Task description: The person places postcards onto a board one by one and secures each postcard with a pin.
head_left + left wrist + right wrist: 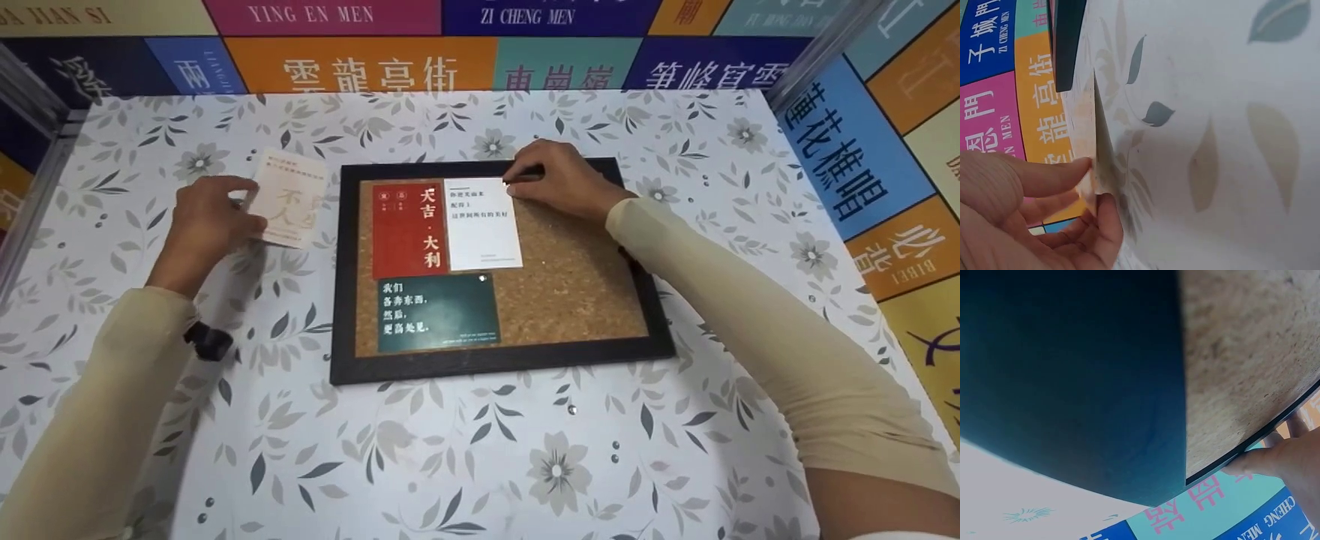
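Observation:
My left hand (214,221) pinches a pale printed card (289,199) by its left side, left of the corkboard. In the left wrist view, the card (1086,126) stands tilted above the table, between thumb and fingers. At the upper right corner of a white card (484,232) on the corkboard (581,277), my right hand (559,180) has its fingertips together, pinching what looks like a small tack, mostly hidden. A red card (401,240) is left of the white card. Below them lies a green card (435,322) with a shiny tack (482,278) near its top right.
The corkboard's black frame (502,361) lies on a leaf-patterned tabletop (420,465). A loose shiny tack (572,410) rests in front of it. Colourful lettered panels (367,66) border the table's back and right side.

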Action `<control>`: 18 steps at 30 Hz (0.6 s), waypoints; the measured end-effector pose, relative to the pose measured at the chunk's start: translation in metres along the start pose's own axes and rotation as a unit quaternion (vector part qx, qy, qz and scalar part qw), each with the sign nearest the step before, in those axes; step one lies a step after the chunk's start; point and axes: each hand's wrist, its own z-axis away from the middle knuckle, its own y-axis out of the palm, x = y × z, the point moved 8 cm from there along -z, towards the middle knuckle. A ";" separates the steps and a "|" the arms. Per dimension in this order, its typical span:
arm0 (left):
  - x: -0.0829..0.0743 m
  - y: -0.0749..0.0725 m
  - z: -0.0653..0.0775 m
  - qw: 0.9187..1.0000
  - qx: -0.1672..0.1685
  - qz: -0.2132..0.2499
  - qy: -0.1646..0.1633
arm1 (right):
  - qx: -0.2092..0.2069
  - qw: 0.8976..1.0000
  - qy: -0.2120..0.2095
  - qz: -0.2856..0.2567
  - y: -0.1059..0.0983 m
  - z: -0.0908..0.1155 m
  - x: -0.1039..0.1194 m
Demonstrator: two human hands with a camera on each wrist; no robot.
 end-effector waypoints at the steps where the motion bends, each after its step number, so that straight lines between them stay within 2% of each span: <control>1: 0.000 0.000 0.000 1.000 0.002 0.003 0.004 | 0.001 1.000 0.001 -0.002 0.000 0.000 0.000; 8: -0.001 -0.002 0.006 1.000 0.018 0.021 0.013 | 0.003 1.000 0.002 -0.012 0.001 0.002 0.001; 11: -0.001 -0.001 0.009 0.998 0.038 0.058 0.012 | 0.004 1.000 0.002 -0.017 0.000 0.003 0.001; 15: 0.000 0.001 0.013 0.990 0.069 0.123 0.005 | 0.003 1.000 0.001 -0.016 0.000 0.002 0.000; 18: 0.000 0.000 0.016 0.985 0.069 0.157 0.005 | 0.003 1.000 0.001 -0.015 0.000 0.002 0.000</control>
